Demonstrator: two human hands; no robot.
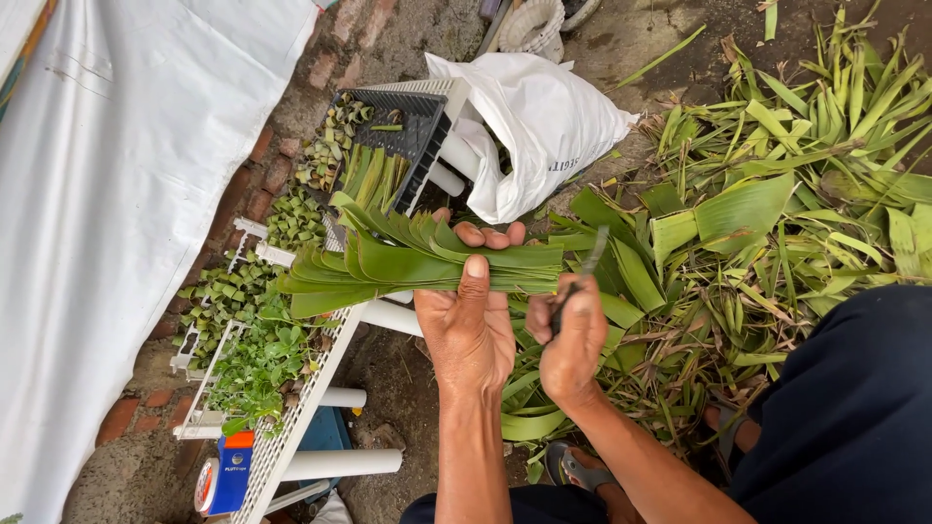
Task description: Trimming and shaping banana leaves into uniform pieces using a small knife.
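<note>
Head view shows your left hand [471,330] clamped on a fanned stack of leaves [408,257], thumb on top, fingertips curling over the far edge. Your right hand [571,342] is fisted around a knife [581,277], its blade lying across the stack's right end, just beside your left fingers (too close for comfort). If the blade skids along the slick leaves, it could nick those fingers; a loose pinch could let the fan slide apart. Below the stack stands a white rack [282,427] with folded leaf pieces, beyond it a black crate [413,131] and a white sack [544,121]. Leaf scraps [777,194] litter the ground at right.
</note>
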